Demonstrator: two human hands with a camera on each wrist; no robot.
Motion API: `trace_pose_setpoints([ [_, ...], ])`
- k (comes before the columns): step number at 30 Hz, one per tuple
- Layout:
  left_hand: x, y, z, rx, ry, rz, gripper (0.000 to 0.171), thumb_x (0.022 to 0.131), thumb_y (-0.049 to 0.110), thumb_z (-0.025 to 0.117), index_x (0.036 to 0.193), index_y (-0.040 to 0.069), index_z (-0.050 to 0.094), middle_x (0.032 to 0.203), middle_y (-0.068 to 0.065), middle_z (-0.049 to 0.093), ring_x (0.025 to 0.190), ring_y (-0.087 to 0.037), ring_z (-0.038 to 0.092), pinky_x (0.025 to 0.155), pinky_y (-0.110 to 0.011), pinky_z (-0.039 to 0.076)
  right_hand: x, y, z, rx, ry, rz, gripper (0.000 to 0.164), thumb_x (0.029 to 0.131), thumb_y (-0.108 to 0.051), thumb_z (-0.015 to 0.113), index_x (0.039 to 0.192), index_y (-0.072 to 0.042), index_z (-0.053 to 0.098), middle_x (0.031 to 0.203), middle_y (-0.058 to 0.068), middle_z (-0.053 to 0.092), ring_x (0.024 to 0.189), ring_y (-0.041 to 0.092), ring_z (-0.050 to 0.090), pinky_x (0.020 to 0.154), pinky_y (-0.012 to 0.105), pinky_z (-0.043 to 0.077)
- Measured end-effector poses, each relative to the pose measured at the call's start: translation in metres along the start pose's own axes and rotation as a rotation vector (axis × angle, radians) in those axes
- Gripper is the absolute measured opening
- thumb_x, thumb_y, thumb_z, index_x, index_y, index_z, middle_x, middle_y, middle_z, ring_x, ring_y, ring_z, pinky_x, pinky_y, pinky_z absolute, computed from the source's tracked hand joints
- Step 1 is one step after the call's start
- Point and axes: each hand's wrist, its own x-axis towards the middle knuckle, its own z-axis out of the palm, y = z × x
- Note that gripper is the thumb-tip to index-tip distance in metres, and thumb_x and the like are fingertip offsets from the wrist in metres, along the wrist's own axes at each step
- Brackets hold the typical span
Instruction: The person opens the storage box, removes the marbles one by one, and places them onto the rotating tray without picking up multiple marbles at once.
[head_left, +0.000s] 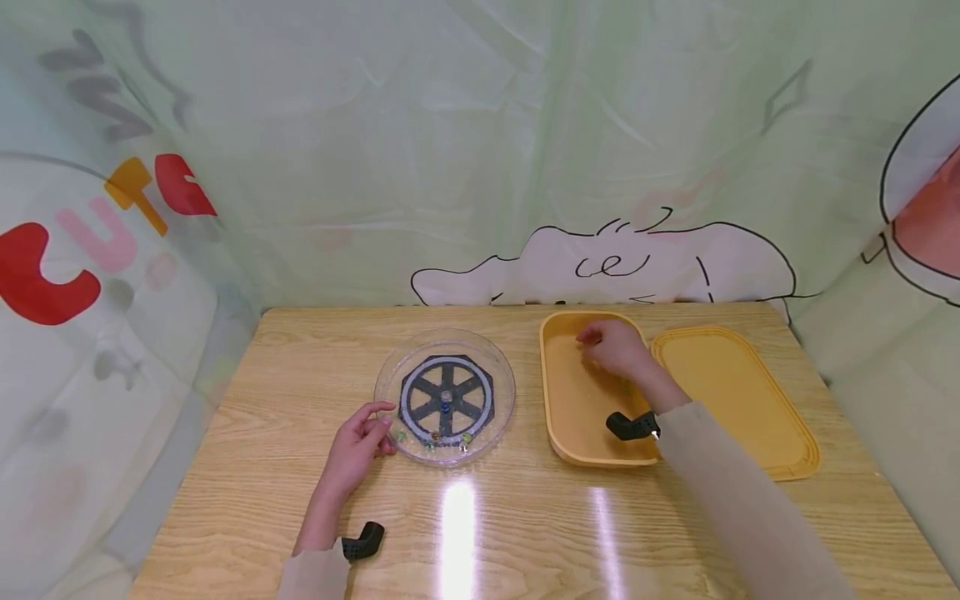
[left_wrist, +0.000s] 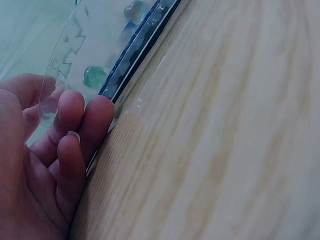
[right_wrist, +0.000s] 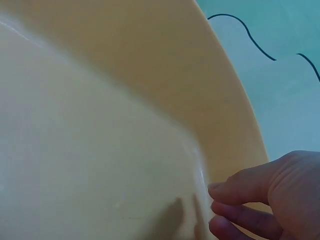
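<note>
While the left hand (head_left: 356, 450) curls loosely at the eight o'clock edge of the dish (head_left: 504, 387), its grip unclear, the right hand (head_left: 617, 347) hangs inside the tub (head_left: 570, 408), fingers relaxed. Marbles (head_left: 467, 438) lie toward the dish's six o'clock; the sleeve (head_left: 742, 487) partly covers the lid (head_left: 720, 383) at the tub's three.

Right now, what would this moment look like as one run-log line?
left fingers: at rim of clear dish | right fingers: inside yellow tray, nothing visibly held | marbles: in dish | yellow lid: beside tray
</note>
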Motion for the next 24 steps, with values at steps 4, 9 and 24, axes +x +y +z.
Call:
trace_pose_setpoints([
  [4, 0.001, 0.000, 0.000, -0.013, -0.004, -0.015, 0.025, 0.103, 0.017, 0.057, 0.126, 0.011, 0.063, 0.073, -0.015, 0.060, 0.068, -0.023, 0.064, 0.068, -0.031, 0.057, 0.001, -0.003, -0.005, -0.069, -0.023, -0.005, 0.022, 0.087, -0.005, 0.067, 0.108, 0.002, 0.070, 0.102, 0.017, 0.068, 0.086, 0.029, 0.058, 0.077, 0.041, 0.049],
  [9, 0.001, -0.001, 0.000, -0.018, -0.002, -0.032, 0.026, 0.103, 0.018, 0.057, 0.128, 0.010, 0.062, 0.073, -0.015, 0.061, 0.068, -0.024, 0.064, 0.068, -0.030, 0.056, 0.003, -0.012, -0.017, -0.172, -0.145, 0.000, 0.025, 0.091, -0.013, 0.068, 0.111, 0.002, 0.068, 0.099, 0.014, 0.066, 0.079, 0.027, 0.058, 0.072, 0.040, 0.050],
  [24, 0.000, 0.002, 0.000, 0.011, 0.000, -0.005, 0.025, 0.103, 0.018, 0.057, 0.126, 0.011, 0.063, 0.071, -0.014, 0.060, 0.068, -0.025, 0.064, 0.068, -0.031, 0.056, 0.023, -0.009, -0.032, -0.234, -0.386, -0.037, 0.049, 0.103, -0.042, 0.050, 0.073, -0.006, 0.061, 0.057, -0.003, 0.042, 0.052, 0.015, 0.044, 0.053, 0.030, 0.035],
])
